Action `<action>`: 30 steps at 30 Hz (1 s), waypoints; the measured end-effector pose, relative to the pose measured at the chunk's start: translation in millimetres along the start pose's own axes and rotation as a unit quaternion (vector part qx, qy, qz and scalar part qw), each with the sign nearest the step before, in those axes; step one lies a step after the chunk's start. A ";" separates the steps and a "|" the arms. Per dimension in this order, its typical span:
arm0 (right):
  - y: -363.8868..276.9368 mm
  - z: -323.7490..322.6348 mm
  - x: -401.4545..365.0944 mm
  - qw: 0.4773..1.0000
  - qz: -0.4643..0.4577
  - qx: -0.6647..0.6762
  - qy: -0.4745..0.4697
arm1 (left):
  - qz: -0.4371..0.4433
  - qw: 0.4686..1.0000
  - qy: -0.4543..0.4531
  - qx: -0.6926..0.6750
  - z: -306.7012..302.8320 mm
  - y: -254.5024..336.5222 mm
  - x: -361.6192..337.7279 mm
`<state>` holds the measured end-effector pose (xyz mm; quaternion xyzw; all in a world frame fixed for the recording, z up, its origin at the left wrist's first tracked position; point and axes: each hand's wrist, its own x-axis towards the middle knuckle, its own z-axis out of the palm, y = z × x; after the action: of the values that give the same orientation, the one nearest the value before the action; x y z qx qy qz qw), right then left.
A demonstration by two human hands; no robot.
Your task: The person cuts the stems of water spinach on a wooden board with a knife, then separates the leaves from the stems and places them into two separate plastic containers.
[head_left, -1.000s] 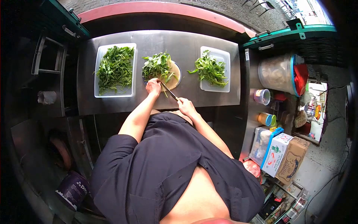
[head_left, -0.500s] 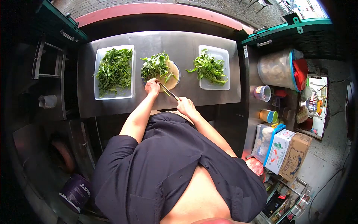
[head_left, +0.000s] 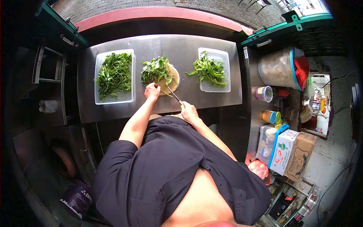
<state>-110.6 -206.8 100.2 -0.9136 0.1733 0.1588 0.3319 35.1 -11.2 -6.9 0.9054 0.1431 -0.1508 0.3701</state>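
My right hand [head_left: 188,112] is wrapped round the handle of a knife [head_left: 174,94], its blade slanting up and left onto a round cutting board [head_left: 175,76]. On the board's left side lies a heap of leafy greens [head_left: 155,69]. My left hand [head_left: 152,91] is closed at the near edge of that heap, its fingers bent around the stem ends. A clear tray [head_left: 114,101] full of cut greens [head_left: 115,73] stands on the left. To the right, another clear tray [head_left: 223,56] holds longer greens [head_left: 210,71], some leaves hanging over its left rim.
The steel table [head_left: 185,43] carries both trays and the board. Along the right side stand a large clear tub [head_left: 276,68], small containers [head_left: 264,94], a blue-lidded box [head_left: 269,142] and cardboard boxes [head_left: 300,155]. A dark bucket [head_left: 76,199] sits low on the left.
The knife blade has moved slightly to the right of my left hand and lies apart from its fingers. The whole view has shifted a little; the greens look much the same.
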 end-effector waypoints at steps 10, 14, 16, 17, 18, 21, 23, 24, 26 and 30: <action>5.2 -14.4 23.7 0.999 -0.009 0.035 -0.009 | 0.018 0.998 -0.047 0.031 -8.2 -11.1 -26.7; 3.3 -11.8 26.8 0.999 -0.008 0.049 -0.015 | 0.027 0.998 -0.035 0.038 -8.7 -12.7 -30.0; 3.5 -9.3 27.9 0.999 -0.009 0.047 -0.022 | 0.042 0.999 -0.012 0.031 -10.5 -10.9 -29.0; 4.0 -8.3 27.7 0.999 -0.007 0.045 -0.026 | 0.041 0.999 -0.012 0.030 -10.4 -8.9 -28.3; 4.5 -7.7 26.9 0.999 -0.007 0.044 -0.027 | 0.053 0.998 0.009 0.027 -9.0 -7.7 -26.6; 5.3 -6.0 25.4 0.999 -0.011 0.041 -0.022 | 0.064 0.997 0.025 0.031 -3.0 -3.7 -16.6; 6.7 -5.3 23.4 0.998 -0.007 0.048 -0.031 | 0.064 0.997 0.020 0.038 3.5 -5.6 -12.4; 6.6 -5.4 21.9 0.998 -0.005 0.047 -0.029 | 0.044 0.998 0.018 0.032 5.2 -6.0 -11.0; 6.0 -5.8 19.5 0.998 0.016 0.041 -0.040 | 0.029 0.999 0.014 0.024 8.4 -5.8 -7.2; 9.5 -5.7 12.2 0.998 0.013 0.060 -0.014 | 0.025 0.999 0.011 -0.040 26.8 -19.3 1.9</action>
<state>-102.8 -220.0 94.3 -0.8873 0.1899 0.1650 0.3864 25.3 -16.8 -38.0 0.8947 0.1302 -0.1253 0.4084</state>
